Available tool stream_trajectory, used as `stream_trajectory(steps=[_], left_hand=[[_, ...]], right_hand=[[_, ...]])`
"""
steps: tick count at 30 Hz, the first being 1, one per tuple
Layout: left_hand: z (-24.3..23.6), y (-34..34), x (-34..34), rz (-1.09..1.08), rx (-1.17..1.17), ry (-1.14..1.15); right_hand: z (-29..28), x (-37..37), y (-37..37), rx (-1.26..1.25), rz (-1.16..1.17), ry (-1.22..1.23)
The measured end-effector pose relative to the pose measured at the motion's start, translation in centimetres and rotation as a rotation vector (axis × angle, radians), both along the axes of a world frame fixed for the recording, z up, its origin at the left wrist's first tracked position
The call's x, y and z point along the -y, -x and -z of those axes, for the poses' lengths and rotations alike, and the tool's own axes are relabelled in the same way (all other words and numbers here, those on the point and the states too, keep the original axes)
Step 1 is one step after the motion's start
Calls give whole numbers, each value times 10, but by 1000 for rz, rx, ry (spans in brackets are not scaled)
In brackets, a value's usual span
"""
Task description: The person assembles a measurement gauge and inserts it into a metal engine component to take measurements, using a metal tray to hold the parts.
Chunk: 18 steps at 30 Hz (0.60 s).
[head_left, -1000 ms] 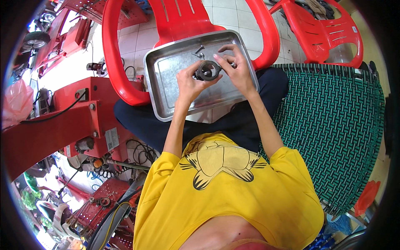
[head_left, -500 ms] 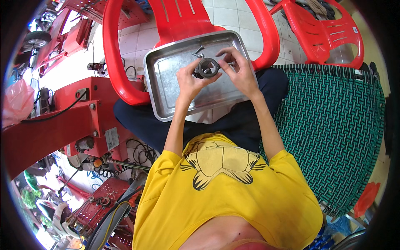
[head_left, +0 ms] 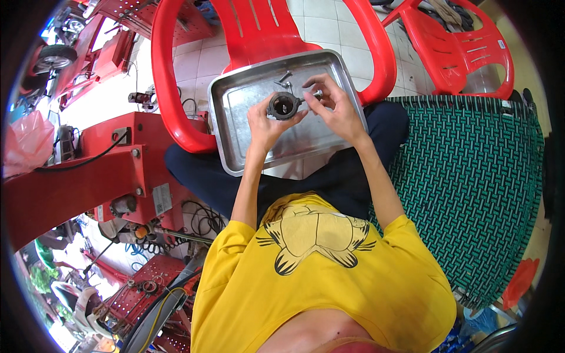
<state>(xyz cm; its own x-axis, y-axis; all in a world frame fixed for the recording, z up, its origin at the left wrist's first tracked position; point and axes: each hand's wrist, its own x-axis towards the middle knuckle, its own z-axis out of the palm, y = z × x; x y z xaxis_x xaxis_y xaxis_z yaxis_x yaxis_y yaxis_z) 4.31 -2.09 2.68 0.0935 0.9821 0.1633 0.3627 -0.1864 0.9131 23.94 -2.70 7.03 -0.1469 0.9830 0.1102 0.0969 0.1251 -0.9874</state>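
My left hand [head_left: 263, 122] is closed around a dark, ring-shaped metal part [head_left: 295, 106], with its round opening facing up. Something small and shiny shows inside the opening. Close by on the right, my right hand [head_left: 337, 110] pinches a small silvery metal piece [head_left: 318, 94] between thumb and fingers, beside the ring's side. Both hands are over a shallow metal tray [head_left: 235, 144]. A few small metal pieces [head_left: 285, 79], bolt-like in shape, lie in the tray beyond the ring.
The tray rests on a red plastic chair [head_left: 253, 35] and near my crossed legs. To my right is a green and black woven seat [head_left: 465, 188], with another red chair [head_left: 465, 56] behind it. Red metal workshop equipment [head_left: 106, 153] and black cables [head_left: 203, 215] are at my left.
The ring-shaped part has shifted slightly left and down with my left hand. My right hand has turned a little, bringing the silvery piece into sight. The whole view has shifted slightly.
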Motion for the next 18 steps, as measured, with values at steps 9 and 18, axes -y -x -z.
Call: stream_trajectory(steps=[9,18], left_hand=[[3,-2,1,-21,62,6],[8,4,-1,24,91,2]], right_hand=[[-8,-3,7,32,55,63],[4,0,4,71,-39,-138]])
